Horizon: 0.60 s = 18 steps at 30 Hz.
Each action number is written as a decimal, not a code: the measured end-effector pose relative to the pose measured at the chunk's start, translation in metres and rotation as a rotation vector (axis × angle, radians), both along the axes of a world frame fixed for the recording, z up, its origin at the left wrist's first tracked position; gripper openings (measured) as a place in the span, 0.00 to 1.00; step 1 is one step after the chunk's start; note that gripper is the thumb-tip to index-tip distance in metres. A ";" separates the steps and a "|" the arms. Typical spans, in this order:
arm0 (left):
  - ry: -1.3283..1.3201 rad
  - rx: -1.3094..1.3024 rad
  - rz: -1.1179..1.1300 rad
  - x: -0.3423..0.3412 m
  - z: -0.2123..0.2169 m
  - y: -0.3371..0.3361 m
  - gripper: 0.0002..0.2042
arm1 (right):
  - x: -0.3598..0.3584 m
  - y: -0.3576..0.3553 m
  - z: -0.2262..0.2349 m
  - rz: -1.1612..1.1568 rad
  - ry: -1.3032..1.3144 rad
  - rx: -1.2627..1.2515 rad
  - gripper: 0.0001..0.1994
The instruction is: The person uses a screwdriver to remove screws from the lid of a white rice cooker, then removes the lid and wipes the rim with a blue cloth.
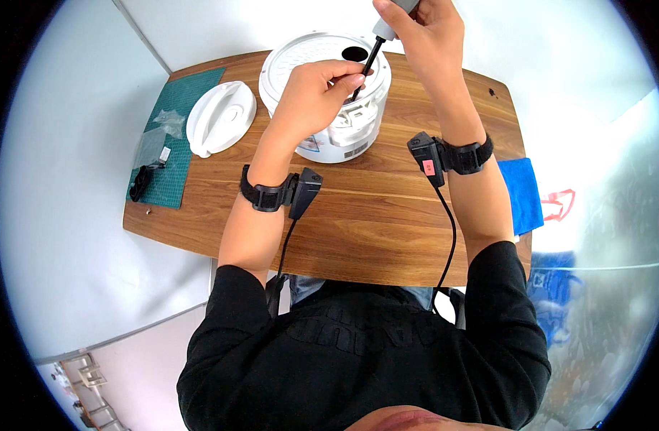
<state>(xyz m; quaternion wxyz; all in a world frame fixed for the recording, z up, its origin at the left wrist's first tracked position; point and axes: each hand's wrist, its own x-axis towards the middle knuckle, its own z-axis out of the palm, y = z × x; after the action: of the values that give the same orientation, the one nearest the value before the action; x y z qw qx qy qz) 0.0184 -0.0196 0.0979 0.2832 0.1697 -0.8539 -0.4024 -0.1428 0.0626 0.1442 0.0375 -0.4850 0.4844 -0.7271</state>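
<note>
My right hand (434, 36) is wrapped round the grey handle of a screwdriver (375, 54), held high with its black shaft slanting down to the left. The tip of the shaft meets the upper edge of a round white appliance (311, 52) at the far side of the table. Thumb and fingers of my left hand (311, 93) pinch the lower shaft close to its tip. Whether they also hold a screw is hidden. The appliance has a dark round hole in its top and an opening in its near side.
A white round cover (237, 118) with a raised bar lies left of the appliance, partly on a green cutting mat (173, 190). Clear plastic bags (151, 147) and a black cable (139, 184) rest on that mat. A blue cloth (522, 190) hangs at the table's right edge.
</note>
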 end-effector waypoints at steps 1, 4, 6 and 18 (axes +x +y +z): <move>0.002 0.014 0.006 0.000 -0.001 0.000 0.11 | -0.001 -0.002 0.000 -0.006 0.014 -0.004 0.23; 0.130 0.018 0.001 -0.002 -0.008 -0.006 0.10 | -0.001 -0.002 0.001 -0.011 0.040 -0.002 0.23; 0.129 0.032 0.004 -0.002 -0.009 -0.004 0.10 | 0.000 -0.002 0.002 -0.004 0.052 0.004 0.23; 0.132 0.193 -0.105 0.002 0.003 -0.002 0.10 | 0.005 0.000 0.018 0.169 0.221 0.136 0.27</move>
<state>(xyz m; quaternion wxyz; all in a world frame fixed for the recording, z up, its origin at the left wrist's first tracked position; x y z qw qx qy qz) 0.0200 -0.0216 0.1005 0.2994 0.1243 -0.7985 -0.5073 -0.1376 0.0624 0.1618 0.0777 -0.5976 0.4913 -0.6288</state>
